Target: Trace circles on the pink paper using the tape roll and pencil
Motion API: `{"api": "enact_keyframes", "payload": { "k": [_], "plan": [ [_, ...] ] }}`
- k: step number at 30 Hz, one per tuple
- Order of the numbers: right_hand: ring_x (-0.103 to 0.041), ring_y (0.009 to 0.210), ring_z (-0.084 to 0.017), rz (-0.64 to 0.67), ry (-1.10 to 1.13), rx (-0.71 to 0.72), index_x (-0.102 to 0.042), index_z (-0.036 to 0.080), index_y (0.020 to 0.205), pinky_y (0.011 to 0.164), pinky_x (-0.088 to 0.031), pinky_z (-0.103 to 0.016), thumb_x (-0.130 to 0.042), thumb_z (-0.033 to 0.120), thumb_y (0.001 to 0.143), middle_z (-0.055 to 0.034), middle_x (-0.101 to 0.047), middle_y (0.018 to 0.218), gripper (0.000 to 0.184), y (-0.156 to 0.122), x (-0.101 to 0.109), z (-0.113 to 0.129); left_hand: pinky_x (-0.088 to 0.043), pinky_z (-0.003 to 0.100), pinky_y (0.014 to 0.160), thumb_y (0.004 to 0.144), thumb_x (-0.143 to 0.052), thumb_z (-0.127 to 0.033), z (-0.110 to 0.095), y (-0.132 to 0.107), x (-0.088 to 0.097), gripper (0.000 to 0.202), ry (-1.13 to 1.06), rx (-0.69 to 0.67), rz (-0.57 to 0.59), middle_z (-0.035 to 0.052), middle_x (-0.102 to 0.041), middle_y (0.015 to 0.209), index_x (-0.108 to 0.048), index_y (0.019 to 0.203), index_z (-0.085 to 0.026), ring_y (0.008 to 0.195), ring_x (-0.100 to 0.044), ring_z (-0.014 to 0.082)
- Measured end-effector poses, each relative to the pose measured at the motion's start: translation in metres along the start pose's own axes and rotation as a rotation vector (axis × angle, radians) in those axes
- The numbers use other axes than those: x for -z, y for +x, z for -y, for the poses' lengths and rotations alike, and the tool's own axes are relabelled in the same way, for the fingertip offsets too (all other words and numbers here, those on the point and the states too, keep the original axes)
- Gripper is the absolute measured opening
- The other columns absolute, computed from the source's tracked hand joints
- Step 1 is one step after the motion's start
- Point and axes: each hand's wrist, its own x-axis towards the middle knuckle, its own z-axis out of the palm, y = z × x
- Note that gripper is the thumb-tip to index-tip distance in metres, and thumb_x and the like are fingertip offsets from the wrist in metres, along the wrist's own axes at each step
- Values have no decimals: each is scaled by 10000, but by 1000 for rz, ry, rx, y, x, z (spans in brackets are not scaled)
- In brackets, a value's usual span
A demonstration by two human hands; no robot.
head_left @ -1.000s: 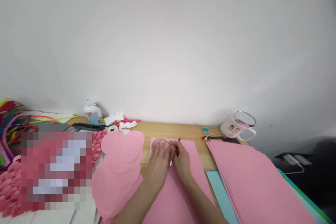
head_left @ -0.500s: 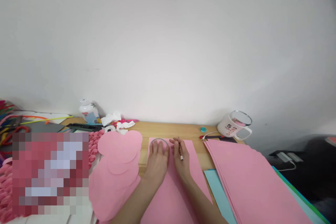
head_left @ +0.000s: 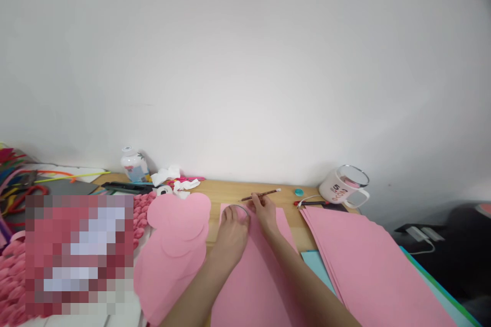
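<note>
My left hand (head_left: 232,235) bends its fingers over a round, thin-rimmed disc (head_left: 243,208) and holds it near the top of a pink paper sheet (head_left: 253,286). Most of the disc is hidden under the hand. Just to its right, my right hand (head_left: 264,212) is closed on a brown patterned pencil (head_left: 270,193) with a white end. The pencil lies almost level, its thin tip pointing left past the sheet's far edge. Overlapping pink paper circles (head_left: 178,214) lie left of my left hand.
A stack of pink sheets (head_left: 376,260) lies at right over light blue paper (head_left: 318,268). Behind it stands a white mug (head_left: 337,187). A white bottle (head_left: 134,165), crumpled tissue (head_left: 166,176) and a black cutter (head_left: 128,187) sit at the back left. The wall rises behind.
My right hand has turned the pencil from pointing away to nearly level, tip left. My left hand's fingers have gone from flat on the disc to bent around it. The view shifted slightly.
</note>
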Motion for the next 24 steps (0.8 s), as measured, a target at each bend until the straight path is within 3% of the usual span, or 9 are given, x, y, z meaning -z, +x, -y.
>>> {"api": "enact_keyframes", "payload": {
  "k": [3, 7, 14, 24],
  "plan": [
    [-661, 698, -213, 107, 73, -39, -554, 181, 784, 672, -540, -342, -650, 481, 642, -67, -680, 739, 346, 13, -13, 1, -414, 429, 853, 781, -373, 1, -1, 2, 9, 375, 82, -17, 114, 170, -596, 1059, -611, 1043, -122, 993, -529, 295],
    [-665, 659, -201, 208, 41, -43, -535, 181, 835, 623, -542, -324, -666, 431, 643, -47, -680, 710, 342, 22, -30, 4, -413, 419, 813, 777, -371, 7, -2, 3, 16, 401, 75, -25, 164, 195, -607, 1037, -620, 1070, -107, 964, -541, 307],
    [-659, 604, -173, 410, -54, -13, -545, 181, 898, 584, -531, -300, -629, 341, 703, -6, -663, 686, 265, 25, -50, 0, -370, 465, 917, 771, -438, -24, -4, 4, 15, 412, 174, -32, 242, 215, -626, 1063, -624, 1131, -97, 1070, -511, 345],
    [-648, 559, -150, 567, -166, 27, -500, 202, 950, 556, -512, -270, -531, 199, 767, 37, -632, 652, 186, 22, -53, 3, -372, 471, 936, 802, -440, -75, -2, 5, 12, 366, 136, -25, 229, 192, -622, 1123, -647, 1098, -132, 1130, -498, 340]
  ]
}}
